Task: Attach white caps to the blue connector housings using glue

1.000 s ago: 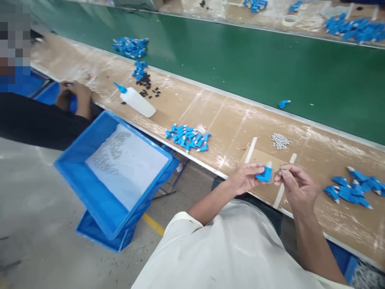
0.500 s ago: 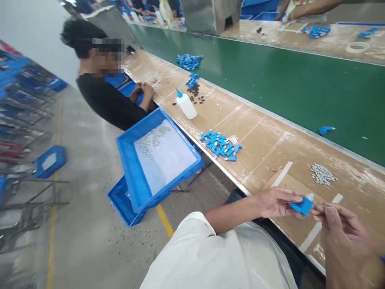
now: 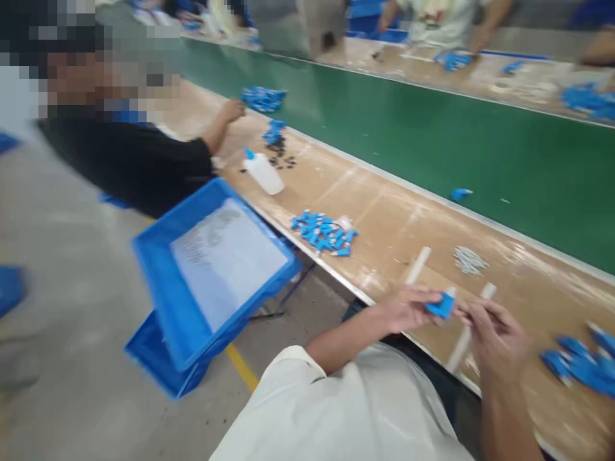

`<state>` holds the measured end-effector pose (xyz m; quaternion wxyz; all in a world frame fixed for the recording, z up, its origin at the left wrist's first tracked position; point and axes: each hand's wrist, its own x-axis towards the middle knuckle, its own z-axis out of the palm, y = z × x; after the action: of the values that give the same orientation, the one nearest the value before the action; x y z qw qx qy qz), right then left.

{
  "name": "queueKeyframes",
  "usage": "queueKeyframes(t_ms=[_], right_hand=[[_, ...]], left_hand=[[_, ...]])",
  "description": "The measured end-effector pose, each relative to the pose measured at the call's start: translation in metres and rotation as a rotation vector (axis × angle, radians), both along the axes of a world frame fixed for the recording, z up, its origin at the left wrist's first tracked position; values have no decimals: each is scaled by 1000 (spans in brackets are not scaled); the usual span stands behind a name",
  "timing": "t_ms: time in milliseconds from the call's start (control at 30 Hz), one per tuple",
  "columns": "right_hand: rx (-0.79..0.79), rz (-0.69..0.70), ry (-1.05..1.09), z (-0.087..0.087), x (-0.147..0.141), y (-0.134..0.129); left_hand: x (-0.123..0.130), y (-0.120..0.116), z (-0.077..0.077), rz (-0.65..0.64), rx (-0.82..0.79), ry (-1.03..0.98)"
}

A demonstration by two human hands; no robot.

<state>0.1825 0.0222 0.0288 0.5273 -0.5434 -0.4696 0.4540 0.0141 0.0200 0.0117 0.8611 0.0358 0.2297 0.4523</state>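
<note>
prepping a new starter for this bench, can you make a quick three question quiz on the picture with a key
1. Multiple choice: what does the left hand of the person wearing the camera hold?
a) a pair of scissors
b) a blue piece
c) a roll of tape

2. True or false: the white bottle is on the brown bench.

3. Fill in the colour: beyond the bench runs a long ____ surface.

Key
1. b
2. True
3. Green
</note>
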Motion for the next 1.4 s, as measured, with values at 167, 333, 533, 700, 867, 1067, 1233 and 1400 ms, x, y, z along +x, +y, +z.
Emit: queueKeyframes(t_ms=[167, 333, 533, 700, 867, 1067, 1233, 1400], right_hand=[[-130, 99, 162, 17, -13, -8], [-204, 143, 290, 24, -16, -15], [-247, 191, 275, 25, -23, -22], [-222, 171, 257, 21, -28, -26], [-214, 149, 234, 16, -27, -26], [-176, 150, 177, 12, -27, -25], [-124, 111, 55, 15, -28, -27], [-119, 96, 7, 16, -27, -26]], left_hand=[[-10, -10, 13, 11, -66, 108], [-7, -13, 16, -14, -42, 143], [-5, -14, 14, 33, 74, 211], [-6, -15, 13, 56, 92, 245], [-5, -16, 14, 71, 103, 276], [-3, -16, 10, 114, 106, 335], [-1, -18, 5, 185, 183, 449], [-3, -19, 5, 210, 297, 585]])
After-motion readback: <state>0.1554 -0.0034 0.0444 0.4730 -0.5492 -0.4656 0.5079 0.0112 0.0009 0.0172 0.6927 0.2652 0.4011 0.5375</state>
